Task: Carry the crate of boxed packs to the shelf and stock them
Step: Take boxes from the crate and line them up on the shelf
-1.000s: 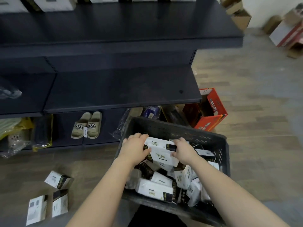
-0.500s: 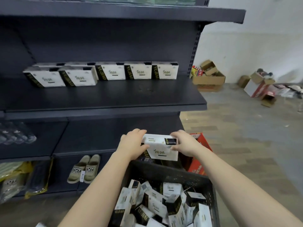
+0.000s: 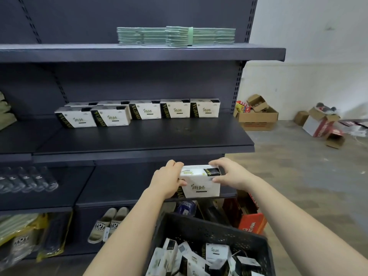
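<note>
Between both hands I hold a stack of white-and-black boxed packs (image 3: 201, 182) in the air, just below the front edge of the dark middle shelf (image 3: 159, 136). My left hand (image 3: 169, 179) grips its left end and my right hand (image 3: 229, 174) grips its right end. Under my arms stands the dark plastic crate (image 3: 209, 230), with several more boxed packs (image 3: 199, 259) lying jumbled inside. A row of the same packs (image 3: 143, 112) stands at the back of the middle shelf.
Green flat bundles (image 3: 175, 35) lie on the top shelf. Bottles (image 3: 25, 180), slippers (image 3: 109, 224) and bagged goods (image 3: 23, 238) fill the lower left shelves. A red carton (image 3: 252, 224) sits right of the crate. Cardboard boxes (image 3: 256, 114) litter the floor by the far wall.
Both hands lifted the packs out of the crate and raised them toward the middle shelf. My view tilted up from the crate to the upper shelves.
</note>
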Action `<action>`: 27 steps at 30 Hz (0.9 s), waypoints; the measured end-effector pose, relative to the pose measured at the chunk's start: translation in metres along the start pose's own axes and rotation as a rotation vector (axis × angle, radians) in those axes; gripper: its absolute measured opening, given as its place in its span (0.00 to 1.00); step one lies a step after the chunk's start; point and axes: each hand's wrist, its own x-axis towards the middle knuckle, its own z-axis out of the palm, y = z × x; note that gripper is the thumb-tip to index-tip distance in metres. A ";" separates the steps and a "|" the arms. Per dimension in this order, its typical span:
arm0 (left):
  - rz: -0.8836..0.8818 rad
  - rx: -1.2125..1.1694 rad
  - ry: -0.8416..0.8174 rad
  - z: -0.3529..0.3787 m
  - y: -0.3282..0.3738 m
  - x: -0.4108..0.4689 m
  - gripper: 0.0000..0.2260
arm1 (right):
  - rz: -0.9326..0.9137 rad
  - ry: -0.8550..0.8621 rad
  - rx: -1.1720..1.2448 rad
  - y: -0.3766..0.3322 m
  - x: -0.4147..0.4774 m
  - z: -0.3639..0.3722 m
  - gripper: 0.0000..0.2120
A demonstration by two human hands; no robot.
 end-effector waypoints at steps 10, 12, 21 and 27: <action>-0.004 0.050 0.157 -0.014 0.019 -0.003 0.20 | -0.047 0.165 -0.082 -0.014 0.004 0.001 0.41; -0.006 0.060 0.172 -0.016 0.022 -0.003 0.20 | -0.041 0.184 -0.107 -0.016 0.005 0.002 0.37; -0.044 0.001 0.223 -0.017 0.020 -0.015 0.32 | -0.072 0.214 -0.063 -0.012 0.014 0.005 0.27; -0.111 -0.045 0.225 -0.020 0.004 -0.019 0.40 | -0.063 0.210 -0.030 -0.013 0.027 0.005 0.27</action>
